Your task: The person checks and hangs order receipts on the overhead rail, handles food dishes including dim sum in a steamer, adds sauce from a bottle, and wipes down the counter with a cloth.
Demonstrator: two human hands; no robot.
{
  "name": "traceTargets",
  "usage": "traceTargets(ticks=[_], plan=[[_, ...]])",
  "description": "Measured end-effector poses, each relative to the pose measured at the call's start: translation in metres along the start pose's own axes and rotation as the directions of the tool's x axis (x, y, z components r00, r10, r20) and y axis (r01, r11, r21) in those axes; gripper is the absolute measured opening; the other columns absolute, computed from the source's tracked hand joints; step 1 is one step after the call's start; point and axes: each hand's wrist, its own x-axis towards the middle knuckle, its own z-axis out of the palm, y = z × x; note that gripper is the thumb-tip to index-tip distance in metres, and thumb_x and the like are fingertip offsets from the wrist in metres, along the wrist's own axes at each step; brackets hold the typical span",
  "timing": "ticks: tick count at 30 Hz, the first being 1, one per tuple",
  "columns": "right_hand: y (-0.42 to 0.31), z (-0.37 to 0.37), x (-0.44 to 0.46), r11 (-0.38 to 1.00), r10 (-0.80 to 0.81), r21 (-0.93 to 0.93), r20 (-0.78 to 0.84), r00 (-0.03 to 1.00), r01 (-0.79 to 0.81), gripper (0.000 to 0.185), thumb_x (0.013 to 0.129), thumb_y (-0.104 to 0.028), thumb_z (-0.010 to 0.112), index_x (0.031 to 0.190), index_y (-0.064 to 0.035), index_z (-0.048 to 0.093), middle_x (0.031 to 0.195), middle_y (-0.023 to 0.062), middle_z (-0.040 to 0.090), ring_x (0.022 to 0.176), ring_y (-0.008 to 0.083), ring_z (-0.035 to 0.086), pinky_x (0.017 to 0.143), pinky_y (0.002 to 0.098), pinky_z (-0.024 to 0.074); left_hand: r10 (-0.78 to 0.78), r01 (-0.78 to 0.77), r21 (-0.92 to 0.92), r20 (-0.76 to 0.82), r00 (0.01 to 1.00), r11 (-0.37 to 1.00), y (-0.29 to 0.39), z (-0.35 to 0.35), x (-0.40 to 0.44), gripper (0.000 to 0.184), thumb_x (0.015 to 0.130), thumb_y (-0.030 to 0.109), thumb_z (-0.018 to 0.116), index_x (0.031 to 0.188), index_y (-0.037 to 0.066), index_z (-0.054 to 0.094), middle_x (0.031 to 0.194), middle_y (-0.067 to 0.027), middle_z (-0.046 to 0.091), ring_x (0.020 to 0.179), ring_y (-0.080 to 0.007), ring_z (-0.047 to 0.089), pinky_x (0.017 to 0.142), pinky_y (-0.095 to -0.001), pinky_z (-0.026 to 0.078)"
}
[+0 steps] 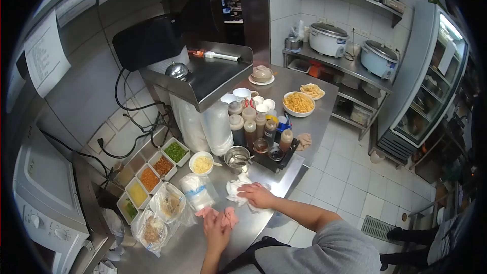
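Observation:
My left hand (216, 229) is closed on a pink cloth (231, 217) over the steel counter, and the cloth bunches out on both sides of the fingers. To its right, my right hand (257, 195) presses down on a crumpled white cloth (235, 188), fingers bent over it. Just beyond my left hand lies a clear plastic bag with white contents (199, 191). A steel pot with utensils (237, 158) stands past the white cloth. Beside the pot is a white bowl of pale yellow shreds (202, 164).
Left are food containers (150, 178) and plastic bags of food (168, 202). Sauce bottles (250, 133) crowd a black tray (276, 161) near the counter's right edge. Farther back sits a bowl of yellow food (298, 103). A raised steel shelf (223, 77) overhangs the counter. Another person's legs (413, 238) show at right.

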Motion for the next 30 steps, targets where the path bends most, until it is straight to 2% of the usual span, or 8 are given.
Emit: traceTargets(ticks=[11,13,18,21,24,25,28,30], plan=[[-0.013,0.011,-0.006,0.97,0.234,-0.006,-0.227,0.945,-0.241,0.033,0.073,-0.003,0.052,0.104,-0.011,0.061,0.112,0.0052,0.056,0.111,0.0229,0.049,0.091,0.0392,0.0369,-0.069,0.07,-0.007,0.099,0.993,0.998,0.004,-0.024,-0.076,0.028,0.06,0.019,0.075,0.086,0.013,0.066,0.107,-0.011,0.052,0.101,-0.0333,0.045,0.086,-0.0429,0.036],[-0.037,0.025,-0.007,0.984,0.155,-0.06,-0.178,0.972,-0.168,0.035,0.071,-0.005,0.052,0.105,-0.0097,0.059,0.114,0.0057,0.055,0.112,0.0252,0.048,0.091,0.0404,0.0372,-0.048,0.049,0.0,0.097,0.994,0.999,-0.006,-0.023,-0.092,0.029,0.057,0.022,0.078,0.083,0.014,0.066,0.106,-0.011,0.052,0.102,-0.0326,0.046,0.087,-0.0431,0.035],[-0.067,0.028,-0.007,0.976,0.187,0.136,-0.152,0.971,-0.167,0.03,0.08,-0.016,0.056,0.11,-0.0116,0.058,0.117,0.006,0.055,0.114,0.026,0.047,0.094,0.0433,0.0335,-0.073,0.075,-0.007,0.158,0.985,0.997,0.001,-0.03,-0.088,0.031,0.057,0.021,0.076,0.085,0.014,0.066,0.105,-0.0117,0.054,0.105,-0.0302,0.048,0.088,-0.0436,0.034],[-0.061,-0.044,-0.001,0.938,0.196,0.323,-0.206,0.959,-0.122,0.03,0.084,-0.022,0.057,0.112,-0.013,0.058,0.116,0.0056,0.056,0.113,0.0267,0.048,0.095,0.0445,0.0316,-0.14,0.14,-0.013,0.008,0.99,0.99,0.012,-0.038,-0.073,0.03,0.061,0.013,0.071,0.09,0.013,0.065,0.105,-0.0127,0.055,0.106,-0.0309,0.048,0.09,-0.0424,0.035],[-0.005,-0.129,-0.005,0.98,0.085,0.195,-0.57,0.818,0.034,0.016,0.081,-0.013,0.059,0.095,-0.0062,0.063,0.099,0.0079,0.062,0.095,0.0265,0.057,0.085,0.0382,0.0404,-0.062,0.07,0.131,-0.059,0.996,0.989,0.029,-0.056,-0.052,0.035,0.082,0.018,0.059,0.112,0.002,0.053,0.113,-0.0175,0.05,0.094,-0.0356,0.054,0.088,-0.0424,0.041],[0.016,-0.172,-0.004,0.971,0.069,0.22,-0.635,0.77,0.094,0.009,0.08,-0.008,0.057,0.086,-0.0032,0.063,0.089,0.0092,0.063,0.083,0.0266,0.059,0.076,0.0344,0.0449,-0.118,0.128,0.077,-0.115,0.986,0.989,0.03,-0.05,-0.044,0.03,0.08,0.016,0.059,0.107,0.003,0.056,0.11,-0.0178,0.052,0.095,-0.0361,0.054,0.088,-0.0426,0.042],[0.116,-0.229,-0.013,0.88,0.467,0.437,-0.729,0.5,-0.185,0.012,0.083,-0.003,0.052,0.088,0.0016,0.063,0.083,0.0129,0.063,0.075,0.0226,0.061,0.069,0.0316,0.0479,-0.302,0.299,-0.048,-0.226,0.926,0.953,0.04,-0.02,-0.01,0.026,0.075,0.008,0.059,0.1,0.003,0.061,0.103,-0.0191,0.057,0.097,-0.0369,0.053,0.087,-0.0427,0.042],[0.216,-0.217,-0.026,0.776,0.63,0.51,-0.6,0.493,-0.372,0.014,0.083,-0.006,0.053,0.087,0.0014,0.064,0.084,0.014,0.064,0.076,0.0274,0.062,0.072,0.0341,0.0489,-0.287,0.304,0.016,-0.286,0.914,0.953,0.053,0.01,0.018,0.026,0.075,0.007,0.059,0.1,0.003,0.061,0.104,-0.0192,0.056,0.098,-0.0368,0.053,0.087,-0.0428,0.041]])
